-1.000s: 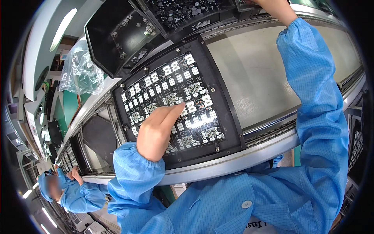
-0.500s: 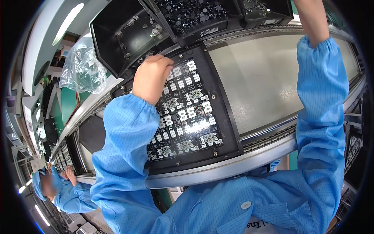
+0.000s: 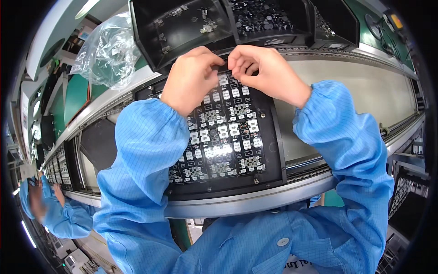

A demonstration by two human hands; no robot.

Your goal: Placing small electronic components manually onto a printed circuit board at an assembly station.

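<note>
A circuit board panel [image 3: 207, 134] with rows of small white connectors and chips lies in a black carrier frame [image 3: 270, 150] in front of me. Over its far edge, my left hand [image 3: 192, 78] and my right hand [image 3: 268, 73] come close together, knuckles up. Both have thumb and fingers pinched together. Whatever sits between the fingertips, if anything, is too small or hidden to make out. My hands cover part of the board's upper rows.
Beyond the hands stand black bins: one with scattered metal parts [image 3: 141, 18], one heaped with round black components [image 3: 267, 17], a third with small parts [image 3: 321, 27]. A clear plastic bag [image 3: 107, 52] lies left. The metal conveyor rail [image 3: 255, 197] runs nearby. A co-worker [image 3: 64, 210] sits far left.
My right hand has come back from the upper right bins to the board's far edge, beside my left hand. The view has shifted slightly.
</note>
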